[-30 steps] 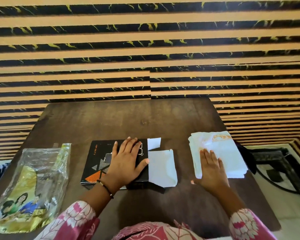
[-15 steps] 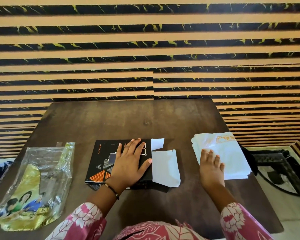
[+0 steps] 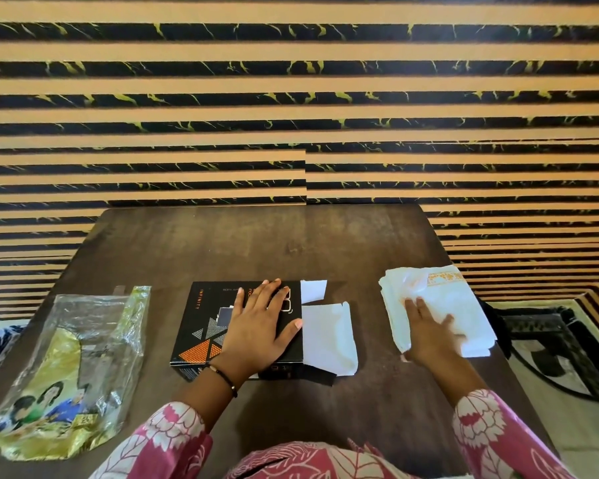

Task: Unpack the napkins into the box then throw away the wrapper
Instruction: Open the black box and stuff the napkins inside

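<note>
Your left hand (image 3: 256, 331) lies flat on the lid of the black box (image 3: 201, 326), fingers straight and slightly spread, thumb stretched out toward the box's right edge; it presses down and holds nothing. The box sits near the front edge of the table (image 3: 291, 243), about midway along it, and carries grey and orange triangles on its lid. Two white flaps (image 3: 329, 335) stick out from the box's right side, a small one toward the back and a larger one toward the front, both lying on the table top.

Your right hand (image 3: 429, 335) rests on the stack of white napkins (image 3: 457, 299) close to the table's right edge. Its fingers are laid out fairly straight over the top sheet, the thumb out to the right; that hand is a little blurred, so you cannot tell whether any fingertip has caught a sheet. The napkins lie loose and unevenly squared, with an orange printed band near their far right corner, well apart from the box.

The clear plastic wrapper (image 3: 83, 368) lies crumpled and flat near the table's front left corner, with a yellow-green printed part toward the front. A thin dark bracelet (image 3: 223, 375) circles your left wrist, and pink flowered sleeves (image 3: 166, 440) cover both forearms.
</note>
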The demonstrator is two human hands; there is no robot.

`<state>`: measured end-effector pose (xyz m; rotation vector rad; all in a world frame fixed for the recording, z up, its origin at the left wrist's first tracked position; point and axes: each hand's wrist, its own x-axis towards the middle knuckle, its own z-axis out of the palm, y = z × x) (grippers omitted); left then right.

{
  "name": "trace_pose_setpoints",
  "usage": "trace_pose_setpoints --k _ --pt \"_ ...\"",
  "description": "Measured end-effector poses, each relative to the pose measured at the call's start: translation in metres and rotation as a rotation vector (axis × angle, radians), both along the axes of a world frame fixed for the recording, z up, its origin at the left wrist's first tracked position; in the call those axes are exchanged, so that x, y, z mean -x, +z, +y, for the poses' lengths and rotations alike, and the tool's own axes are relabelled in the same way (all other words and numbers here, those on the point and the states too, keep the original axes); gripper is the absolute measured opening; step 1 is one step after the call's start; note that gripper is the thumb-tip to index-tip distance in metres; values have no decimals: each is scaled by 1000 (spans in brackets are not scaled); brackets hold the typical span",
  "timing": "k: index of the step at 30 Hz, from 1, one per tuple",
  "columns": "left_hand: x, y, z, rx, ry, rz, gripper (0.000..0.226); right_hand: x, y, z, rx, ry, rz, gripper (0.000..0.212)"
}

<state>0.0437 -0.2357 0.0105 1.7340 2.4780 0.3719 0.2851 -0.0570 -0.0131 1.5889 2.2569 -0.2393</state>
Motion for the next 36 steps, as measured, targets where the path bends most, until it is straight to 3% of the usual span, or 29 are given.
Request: trace_pose_setpoints --k 2,7,12,15,18,19,20,23,25,27,28,30,32,34,36 --pt "-1 1 0 -1 -2 -8 93 -3 -7 -3 -12 -24 3 102" --pt "-2 4 0 13 -1 -18 82 -8 -11 -8 -158 56 -15 81" --pt "-3 5 1 26 1 -19 83 -9 4 0 -231 33 150 54" --pt "-7 9 0 -81 -17 -116 71 -1 33 4 -233 -14 253 43" --pt "-26 29 -1 -234 -83 -386 54 6 64 1 -224 -47 383 52" --pt "-34 35 1 -236 -67 -551 51 9 75 -3 -217 -39 427 53" --pt "-42 44 5 -207 -13 -831 52 12 87 -8 -215 -23 481 52" --pt "-53 51 25 -67 311 -1967 86 27 125 -31 -239 68 721 41" --pt "-53 46 33 -98 338 -2389 105 39 143 -54 -262 185 853 34" --pt "-49 48 32 -171 284 -2558 111 47 153 -75 -255 342 951 37" --pt "-47 50 32 -236 267 -2568 104 50 154 -83 -231 435 970 42" --pt "-39 57 29 -330 145 -2520 76 51 149 -90 -210 643 918 53" --pt "-32 63 26 -335 23 -2448 66 49 139 -92 -236 814 845 62" --pt "-27 61 20 -416 -45 -2472 69 46 132 -95 -210 868 775 65" --pt "-30 56 12 -485 38 -2510 70 41 131 -99 -57 843 787 61"
